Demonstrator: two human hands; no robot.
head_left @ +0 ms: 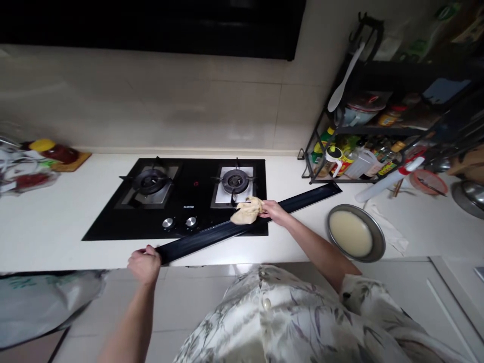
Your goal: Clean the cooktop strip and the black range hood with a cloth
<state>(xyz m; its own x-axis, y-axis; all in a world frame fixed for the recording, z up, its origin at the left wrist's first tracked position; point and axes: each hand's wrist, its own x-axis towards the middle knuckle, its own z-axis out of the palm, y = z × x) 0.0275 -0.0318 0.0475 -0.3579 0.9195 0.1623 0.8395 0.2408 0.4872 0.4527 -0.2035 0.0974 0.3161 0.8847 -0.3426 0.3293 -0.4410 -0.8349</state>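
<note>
Left hand [144, 263] grips near end of long black strip [212, 235], fingers closed around it at counter [56, 227] edge. Right hand [273, 209] closed on beige cloth [247, 210], pressing it on strip about midway. Strip lies diagonally across counter, over front right corner of black gas hob [177, 199], far end near rack [378, 126] base. Steel dish [356, 232] of pale liquid just right of right forearm. White bottle with red collar [389, 180] lies behind dish. Jars on board [60, 154] far left.
</note>
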